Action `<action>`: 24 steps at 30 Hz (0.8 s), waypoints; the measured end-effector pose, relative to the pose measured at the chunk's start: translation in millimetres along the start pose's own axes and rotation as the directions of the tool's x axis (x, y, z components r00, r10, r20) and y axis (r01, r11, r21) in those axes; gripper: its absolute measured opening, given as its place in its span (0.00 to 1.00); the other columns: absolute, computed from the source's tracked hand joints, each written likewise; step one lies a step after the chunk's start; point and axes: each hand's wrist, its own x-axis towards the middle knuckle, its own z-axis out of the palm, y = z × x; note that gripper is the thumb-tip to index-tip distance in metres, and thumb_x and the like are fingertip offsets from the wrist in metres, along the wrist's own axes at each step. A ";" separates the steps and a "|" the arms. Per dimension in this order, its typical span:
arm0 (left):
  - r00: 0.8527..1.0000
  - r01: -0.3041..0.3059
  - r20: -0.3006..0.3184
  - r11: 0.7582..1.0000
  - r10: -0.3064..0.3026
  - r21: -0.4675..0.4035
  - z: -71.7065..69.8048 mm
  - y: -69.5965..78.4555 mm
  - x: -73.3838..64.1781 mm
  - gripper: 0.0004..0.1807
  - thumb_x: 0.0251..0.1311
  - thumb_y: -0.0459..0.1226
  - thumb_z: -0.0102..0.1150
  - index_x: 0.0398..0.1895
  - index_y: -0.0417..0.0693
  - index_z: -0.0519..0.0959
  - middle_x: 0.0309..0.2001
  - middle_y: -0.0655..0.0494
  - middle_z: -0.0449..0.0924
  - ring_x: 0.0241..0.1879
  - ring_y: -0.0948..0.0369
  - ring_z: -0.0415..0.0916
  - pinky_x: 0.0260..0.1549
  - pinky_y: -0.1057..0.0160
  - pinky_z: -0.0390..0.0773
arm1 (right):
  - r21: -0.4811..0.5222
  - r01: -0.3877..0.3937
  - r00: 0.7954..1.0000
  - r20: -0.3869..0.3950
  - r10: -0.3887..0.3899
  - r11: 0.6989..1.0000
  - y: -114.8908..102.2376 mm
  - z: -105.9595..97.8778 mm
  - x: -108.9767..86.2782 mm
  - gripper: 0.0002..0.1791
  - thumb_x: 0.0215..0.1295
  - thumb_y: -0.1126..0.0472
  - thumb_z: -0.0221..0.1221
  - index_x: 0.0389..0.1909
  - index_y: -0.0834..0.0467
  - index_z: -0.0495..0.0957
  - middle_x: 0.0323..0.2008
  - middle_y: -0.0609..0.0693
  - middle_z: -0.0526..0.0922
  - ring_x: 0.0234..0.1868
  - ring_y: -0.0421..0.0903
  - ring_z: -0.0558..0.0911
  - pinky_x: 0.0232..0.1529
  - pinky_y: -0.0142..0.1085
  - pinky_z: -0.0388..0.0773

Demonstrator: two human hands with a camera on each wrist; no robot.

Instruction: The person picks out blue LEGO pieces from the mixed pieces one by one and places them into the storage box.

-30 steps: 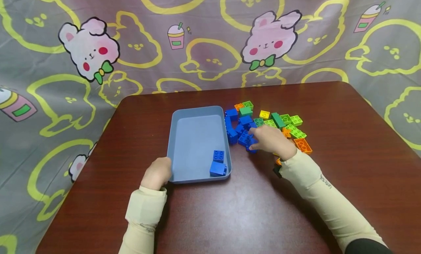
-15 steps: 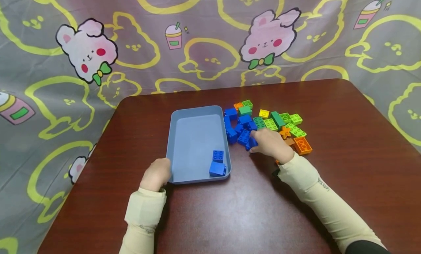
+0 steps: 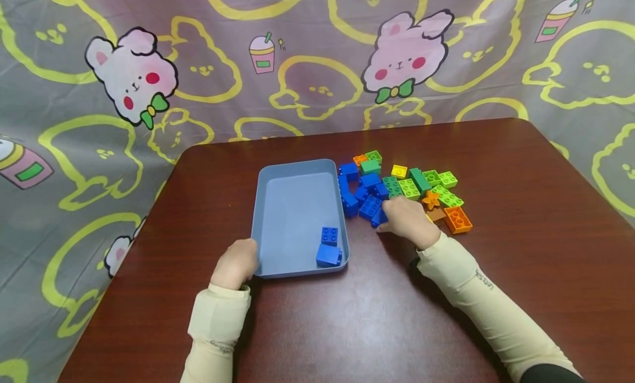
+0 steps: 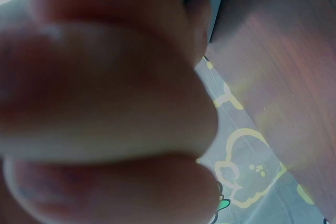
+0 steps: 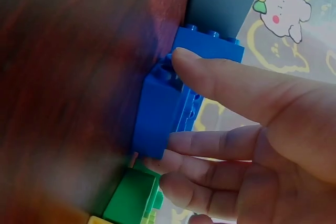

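At the near left corner of a blue-grey tray, my left hand grips the rim; its curled fingers fill the left wrist view. Two blue bricks lie in the tray's near right corner. My right hand is at the near side of a pile of blue bricks. In the right wrist view its thumb and fingertips hold opposite ends of a blue toy building brick, which sits beside other blue bricks. From the head view the hand partly covers this brick.
Right of the blue pile lie green bricks, a yellow brick, an orange star-shaped piece and an orange brick. A dark piece is mostly hidden under the right wrist. The brown table ends at a patterned cloth.
My right hand has shifted slightly toward the near side, and its thumb and fingers have come round the nearest blue brick. The left hand and the tray stay where they were.
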 end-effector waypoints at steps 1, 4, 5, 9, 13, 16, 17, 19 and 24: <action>1.000 0.000 0.001 1.000 0.000 -0.002 0.1 0.0 -0.1 0.12 0.46 0.19 0.45 0.11 0.38 0.69 0.12 0.49 0.67 0.11 0.59 0.64 0.09 0.66 0.64 | 0.002 -0.003 1.000 0.006 0.003 1.000 0.2 0.7 0.2 0.19 0.43 0.51 0.69 0.18 0.60 0.72 0.17 0.52 0.71 0.21 0.48 0.71 0.16 0.40 0.70; 1.000 -0.009 -0.008 1.000 0.009 -0.006 0.4 -0.1 -0.3 0.13 0.46 0.19 0.44 0.10 0.38 0.69 0.12 0.49 0.66 0.10 0.59 0.63 0.08 0.67 0.64 | -0.002 -0.012 1.000 0.016 0.013 1.000 0.3 2.2 0.7 0.19 0.43 0.51 0.69 0.19 0.61 0.72 0.18 0.52 0.72 0.21 0.48 0.71 0.16 0.40 0.71; 1.000 -0.011 -0.011 1.000 0.011 -0.006 0.4 -0.1 -0.5 0.13 0.46 0.19 0.44 0.10 0.38 0.69 0.12 0.49 0.66 0.10 0.59 0.63 0.08 0.67 0.63 | -0.004 -0.016 1.000 0.019 0.016 1.000 0.4 2.5 0.9 0.19 0.43 0.50 0.68 0.19 0.61 0.73 0.19 0.52 0.72 0.21 0.48 0.72 0.16 0.40 0.71; 1.000 -0.019 -0.022 1.000 0.019 -0.002 1.1 -0.6 -0.4 0.13 0.47 0.20 0.43 0.10 0.38 0.68 0.12 0.49 0.66 0.10 0.59 0.63 0.08 0.67 0.63 | -0.009 -0.019 1.000 0.023 0.019 1.000 0.5 3.2 1.4 0.19 0.43 0.51 0.68 0.20 0.61 0.73 0.20 0.53 0.73 0.22 0.49 0.72 0.17 0.41 0.71; 0.999 -0.024 -0.027 1.000 0.024 -0.009 1.3 -1.4 -0.7 0.14 0.47 0.20 0.43 0.10 0.39 0.68 0.11 0.50 0.66 0.10 0.59 0.63 0.08 0.67 0.63 | -0.008 -0.017 1.000 0.021 0.017 1.000 0.0 1.8 0.9 0.18 0.43 0.52 0.69 0.19 0.61 0.73 0.19 0.52 0.72 0.21 0.48 0.72 0.16 0.40 0.70; 0.999 -0.029 -0.026 0.999 0.028 -0.016 1.5 -2.0 -1.1 0.14 0.48 0.20 0.43 0.10 0.39 0.69 0.10 0.50 0.66 0.10 0.60 0.63 0.09 0.66 0.64 | -0.005 -0.018 1.000 0.022 0.018 1.000 -0.2 0.9 0.5 0.18 0.43 0.53 0.69 0.19 0.60 0.72 0.18 0.52 0.71 0.21 0.48 0.71 0.15 0.39 0.70; 0.999 -0.029 -0.025 0.999 0.029 -0.017 1.7 -2.2 -1.0 0.14 0.48 0.20 0.43 0.10 0.39 0.69 0.10 0.50 0.66 0.09 0.60 0.63 0.09 0.66 0.64 | -0.004 -0.017 1.000 0.022 0.017 1.000 -0.2 0.7 0.3 0.17 0.43 0.53 0.69 0.18 0.60 0.71 0.18 0.51 0.71 0.21 0.48 0.71 0.15 0.39 0.69; 0.999 -0.030 -0.023 0.999 0.029 -0.017 1.9 -2.6 -0.9 0.14 0.48 0.20 0.43 0.10 0.38 0.69 0.10 0.50 0.66 0.10 0.59 0.64 0.09 0.66 0.65 | 0.000 -0.018 0.999 0.026 0.018 1.000 -0.1 -0.2 -0.4 0.17 0.43 0.54 0.68 0.18 0.59 0.71 0.18 0.51 0.71 0.21 0.48 0.71 0.15 0.39 0.69; 0.999 -0.035 -0.026 0.999 0.035 -0.007 1.8 -3.2 -0.5 0.13 0.47 0.20 0.45 0.10 0.38 0.70 0.11 0.50 0.67 0.11 0.58 0.65 0.10 0.65 0.66 | 0.000 -0.022 0.999 0.027 0.022 1.000 -1.5 -6.4 -3.2 0.17 0.44 0.55 0.68 0.17 0.59 0.69 0.17 0.51 0.69 0.20 0.48 0.69 0.15 0.37 0.67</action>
